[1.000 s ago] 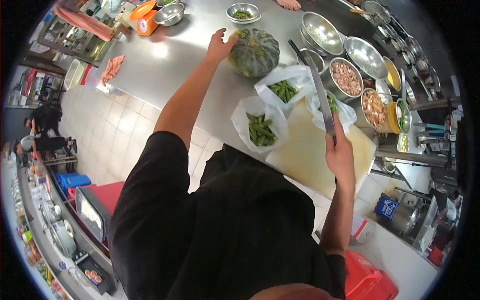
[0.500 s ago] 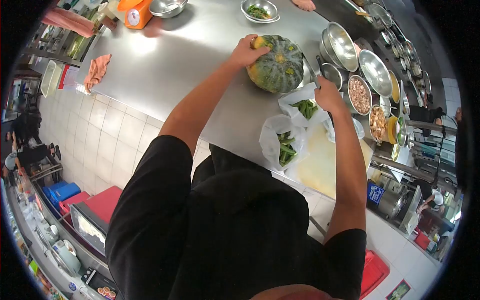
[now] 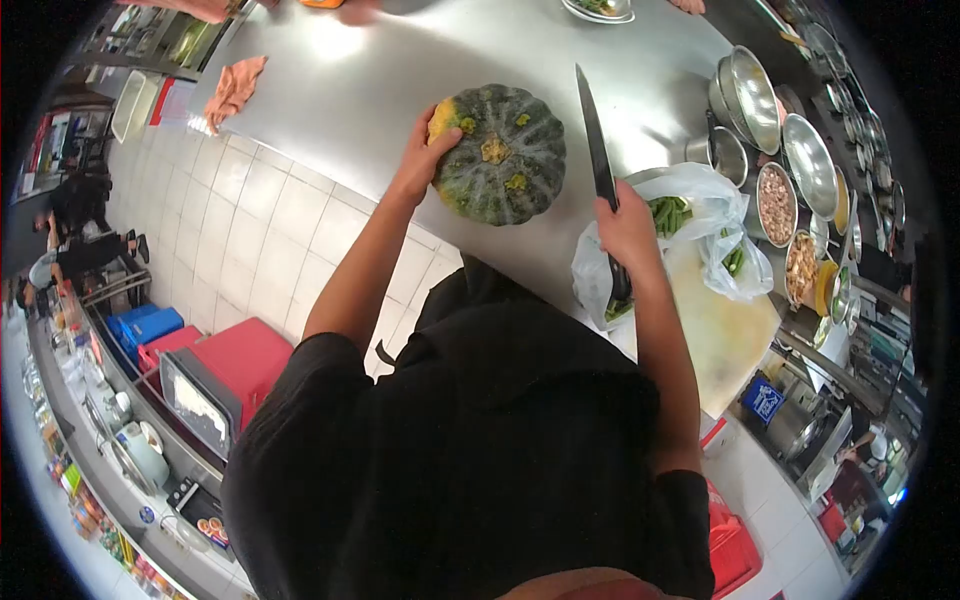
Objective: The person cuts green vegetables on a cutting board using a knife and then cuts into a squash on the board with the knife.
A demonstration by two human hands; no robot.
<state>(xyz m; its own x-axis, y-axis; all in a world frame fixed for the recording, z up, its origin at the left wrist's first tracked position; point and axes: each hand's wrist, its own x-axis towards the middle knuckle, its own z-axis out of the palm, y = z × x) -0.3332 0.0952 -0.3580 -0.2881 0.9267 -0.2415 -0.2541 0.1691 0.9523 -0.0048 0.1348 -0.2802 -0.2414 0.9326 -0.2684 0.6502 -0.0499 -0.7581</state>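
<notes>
A round, dark green pumpkin (image 3: 510, 150) with yellow patches rests near the front edge of the steel table (image 3: 380, 110). My left hand (image 3: 420, 160) grips its left side, thumb on top. In my right hand (image 3: 628, 228) is a long kitchen knife (image 3: 593, 130), its blade pointing away from me, to the right of the pumpkin and apart from it. Beside and below that hand lie clear plastic bags (image 3: 705, 185) with green pods (image 3: 668, 213) inside. My fingers partly hide the knife's handle.
A pale cutting board (image 3: 725, 335) lies at the right by the bags. Steel bowls (image 3: 752, 98) and a bowl of chopped meat (image 3: 776, 203) line the right edge. A pink cloth (image 3: 235, 92) sits at the left corner. A red bin (image 3: 225, 365) stands on the floor at left.
The pumpkin has come toward me and to the left with my left hand on it. My right hand has moved left and nearer, and the knife's blade now shows fully. The view has shifted.
</notes>
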